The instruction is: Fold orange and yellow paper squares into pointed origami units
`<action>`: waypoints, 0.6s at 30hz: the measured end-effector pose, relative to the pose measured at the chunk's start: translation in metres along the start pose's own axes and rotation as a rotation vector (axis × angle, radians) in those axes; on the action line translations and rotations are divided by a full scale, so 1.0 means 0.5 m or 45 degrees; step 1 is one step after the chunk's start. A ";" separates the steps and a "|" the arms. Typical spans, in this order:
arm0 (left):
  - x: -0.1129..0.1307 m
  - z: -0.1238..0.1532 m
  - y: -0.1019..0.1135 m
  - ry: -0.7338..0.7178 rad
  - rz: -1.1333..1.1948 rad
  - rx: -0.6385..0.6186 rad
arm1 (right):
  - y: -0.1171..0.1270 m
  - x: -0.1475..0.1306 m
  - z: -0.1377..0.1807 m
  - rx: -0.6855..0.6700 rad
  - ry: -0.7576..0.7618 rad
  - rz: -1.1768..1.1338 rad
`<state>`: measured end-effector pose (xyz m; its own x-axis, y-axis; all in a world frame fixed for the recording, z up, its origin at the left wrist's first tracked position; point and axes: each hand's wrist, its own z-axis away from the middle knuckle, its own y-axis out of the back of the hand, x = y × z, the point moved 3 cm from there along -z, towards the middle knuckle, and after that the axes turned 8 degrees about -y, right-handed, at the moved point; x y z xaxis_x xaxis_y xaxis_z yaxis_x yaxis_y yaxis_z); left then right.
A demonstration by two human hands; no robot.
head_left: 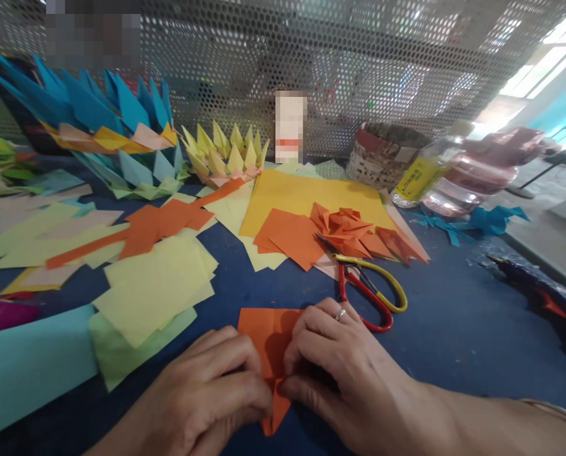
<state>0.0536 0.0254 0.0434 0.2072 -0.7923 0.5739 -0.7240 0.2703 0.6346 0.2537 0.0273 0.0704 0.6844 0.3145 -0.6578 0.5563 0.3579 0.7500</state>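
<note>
An orange sheet of paper (270,329) lies on the dark blue table in front of me, its near end folded to a point. My left hand (221,383) is closed on its left edge, fingers curled and thumb near the folded tip. On the opposite edge, my right hand (333,361), with a ring on one finger, pinches the fold. Just beyond the right hand rest scissors (368,294) with one red and one yellow handle. Past them is a heap of folded orange paper pieces (344,228) beside flat orange squares (292,237).
Yellow-green paper squares (157,285) and a light blue sheet (31,361) spread to the left. Blue (107,107) and yellow (226,152) folded-paper crowns stand behind. At the back right are a woven paper basket (382,152), a clear bottle (418,171) and a pink-tinted bottle (473,171). Perforated metal (226,69) borders the table.
</note>
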 end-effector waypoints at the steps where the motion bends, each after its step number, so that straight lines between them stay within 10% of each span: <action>1: 0.000 -0.003 -0.001 -0.001 -0.007 0.033 | -0.001 0.000 -0.001 0.011 -0.007 0.011; 18: 0.011 -0.005 -0.002 0.040 -0.296 0.150 | -0.013 -0.003 0.007 0.091 0.023 0.201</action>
<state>0.0570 0.0224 0.0472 0.3960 -0.8079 0.4365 -0.7258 0.0157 0.6877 0.2509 0.0217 0.0668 0.7578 0.3780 -0.5318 0.4750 0.2391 0.8469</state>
